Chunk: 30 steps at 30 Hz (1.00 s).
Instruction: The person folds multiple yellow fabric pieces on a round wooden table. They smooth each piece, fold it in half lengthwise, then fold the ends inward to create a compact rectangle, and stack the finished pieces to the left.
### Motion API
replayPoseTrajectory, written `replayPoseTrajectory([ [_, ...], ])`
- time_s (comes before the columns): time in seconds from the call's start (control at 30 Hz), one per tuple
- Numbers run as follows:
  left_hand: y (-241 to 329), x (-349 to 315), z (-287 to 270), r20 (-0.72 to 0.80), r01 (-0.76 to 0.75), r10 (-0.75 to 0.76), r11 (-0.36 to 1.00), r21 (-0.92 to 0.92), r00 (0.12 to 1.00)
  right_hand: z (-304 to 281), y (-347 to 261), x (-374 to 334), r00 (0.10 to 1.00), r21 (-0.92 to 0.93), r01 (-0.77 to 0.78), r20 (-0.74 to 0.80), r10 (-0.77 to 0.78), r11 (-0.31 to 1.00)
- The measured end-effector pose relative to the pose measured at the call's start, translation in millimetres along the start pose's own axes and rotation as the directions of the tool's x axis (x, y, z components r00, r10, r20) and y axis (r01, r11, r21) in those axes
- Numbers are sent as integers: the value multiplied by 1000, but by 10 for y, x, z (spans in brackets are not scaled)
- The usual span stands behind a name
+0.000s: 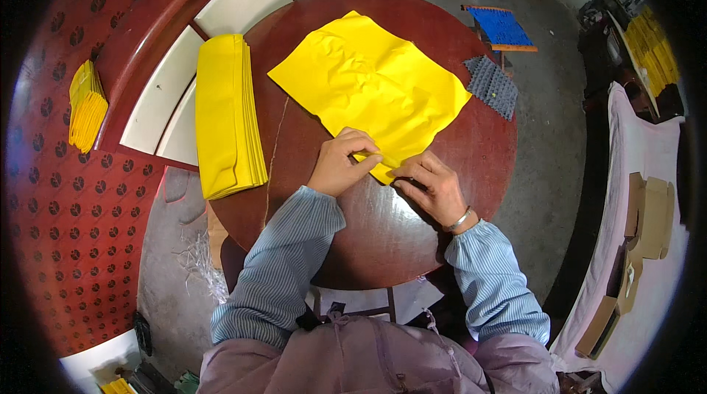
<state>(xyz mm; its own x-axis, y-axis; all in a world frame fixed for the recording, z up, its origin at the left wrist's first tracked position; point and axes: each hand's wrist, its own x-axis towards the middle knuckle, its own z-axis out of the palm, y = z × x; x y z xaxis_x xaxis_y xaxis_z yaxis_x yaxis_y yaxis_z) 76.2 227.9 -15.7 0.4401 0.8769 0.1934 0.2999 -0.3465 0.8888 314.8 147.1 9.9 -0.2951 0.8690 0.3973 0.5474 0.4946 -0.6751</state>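
A creased yellow sheet (375,77), paper or thin cloth, lies spread over the round red-brown table (353,254). Its near corner points toward me. At that corner my left hand (342,164) is closed in a pinch, thumb and forefinger gripping the sheet's edge. Just to the right, my right hand (434,186) has its bent fingers closed on the same corner. The exact fold between the fingertips is partly covered. A thick stack of folded yellow sheets (221,114) rests at the table's left side.
A grey bumpy tray piece (492,88) sits at the table's right edge. Beyond it stands a low stool with a blue top (503,27). Red patterned covering (66,210) holds another yellow bundle (87,110) at left. Opened cardboard boxes (639,247) lie on pale cloth at right.
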Motion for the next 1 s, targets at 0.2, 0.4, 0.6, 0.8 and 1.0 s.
replayPoseTrajectory([
  [0.2,4,8,2,-36,-106,105,994,-24,994,40,17,46,999,-45,-32,30,34,998],
  [0.4,13,-17,7,-25,-57,57,998,-20,998,119,1,61,985,87,-166,-20,169,982],
  [0.6,43,-30,-30,20,-50,50,999,-6,999,157,27,64,936,213,-336,-29,350,917],
  [0.8,60,-51,24,15,-73,72,994,78,997,210,88,17,903,285,-391,-64,425,875],
  [1.0,48,-46,97,-45,5,-2,998,59,999,141,66,-41,946,256,-293,-64,318,921],
])
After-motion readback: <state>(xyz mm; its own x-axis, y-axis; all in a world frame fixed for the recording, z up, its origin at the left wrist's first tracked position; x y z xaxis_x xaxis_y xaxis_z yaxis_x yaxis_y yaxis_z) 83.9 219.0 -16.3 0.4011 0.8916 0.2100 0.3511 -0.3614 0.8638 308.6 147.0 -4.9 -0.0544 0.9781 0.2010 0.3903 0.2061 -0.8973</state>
